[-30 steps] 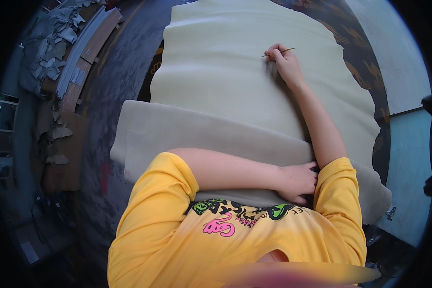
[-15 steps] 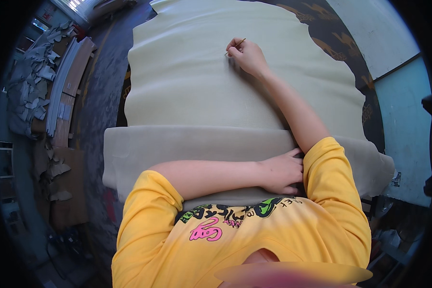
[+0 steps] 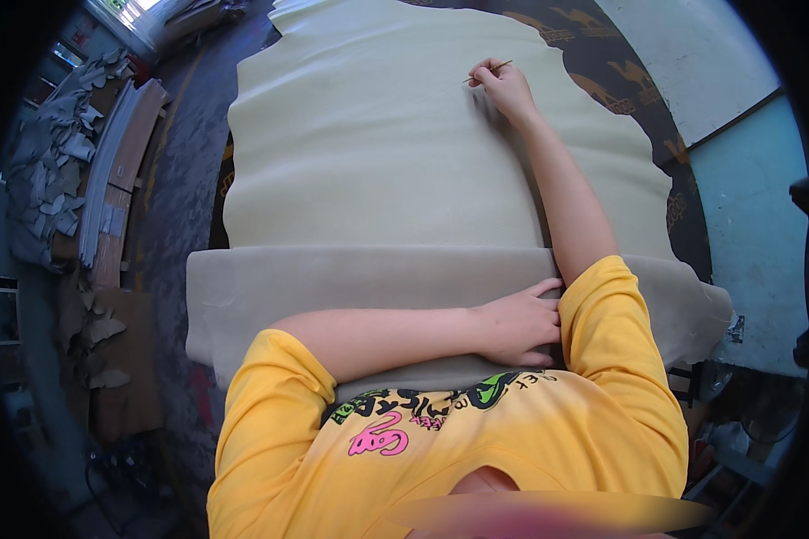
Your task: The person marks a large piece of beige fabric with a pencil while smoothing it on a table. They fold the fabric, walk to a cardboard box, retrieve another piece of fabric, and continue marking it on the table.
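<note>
A large pale cream-green hide of leather [image 3: 360, 144] lies spread before me. Its near end is turned over, showing the greyish underside in a broad fold [image 3: 377, 277] close to my body. Far out over the smooth face, my right hand [image 3: 507, 92] pinches a thin golden stick, pen-like [image 3: 502, 66], with one end pointing down at the leather. Whether that end touches is too small to tell. My left hand [image 3: 519, 325] rests flat on the grey fold beside my right elbow, fingers spread and holding nothing.
Under the hide is a dark printed board [image 3: 625, 76]. A pale blue panel [image 3: 751, 207] and a white one [image 3: 701, 63] stand along the right. To the left, grey leather scraps [image 3: 54, 180] are heaped beside long stacked boards [image 3: 121, 171] along the dark floor [image 3: 184, 162].
My right hand has moved right and slightly farther away over the hide, still pinching the stick. The left hand stays on the fold. The whole view has shifted a little.
</note>
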